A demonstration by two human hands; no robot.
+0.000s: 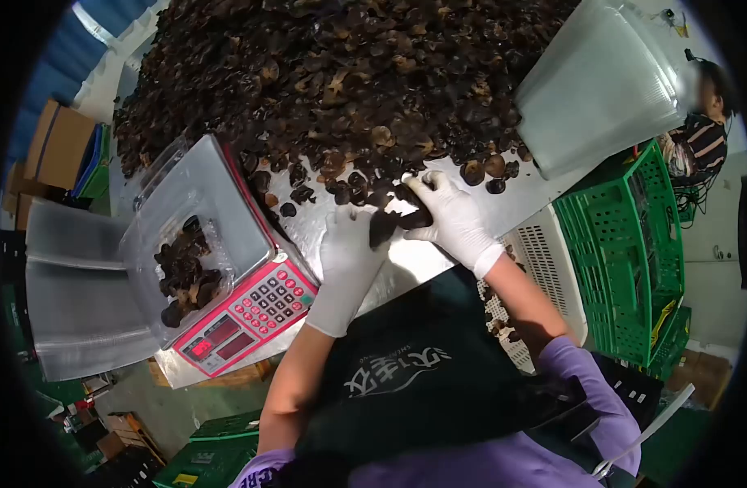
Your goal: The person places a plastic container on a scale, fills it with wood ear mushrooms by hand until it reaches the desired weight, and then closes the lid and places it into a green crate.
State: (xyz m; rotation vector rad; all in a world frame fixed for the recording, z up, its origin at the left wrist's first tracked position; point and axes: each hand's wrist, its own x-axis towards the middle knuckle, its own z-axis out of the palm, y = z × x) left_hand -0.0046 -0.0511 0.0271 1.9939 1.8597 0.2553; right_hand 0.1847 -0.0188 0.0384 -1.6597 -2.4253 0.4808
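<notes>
Both of my hands wear white gloves and are close together at the table's near edge. My right hand [453, 215] pinches dark wood ear mushroom pieces [416, 216] between thumb and fingers. Against another dark piece [382, 228], my left hand [347, 256] has its fingers curled, partly hidden from above. Just beyond the hands, loose wood ears [357, 189] border a large heap of wood ears [349, 89]. At left stands a pink-edged digital scale [263, 302]. A clear plastic tray [220, 254] on it holds some wood ears [186, 272].
Stacked clear plastic trays [601, 89] stand at the table's right end, with more clear trays [84, 293] left of the scale. A white perforated basket [544, 264] and green crates [625, 252] are on the right. Another person [699, 130] is at the far right.
</notes>
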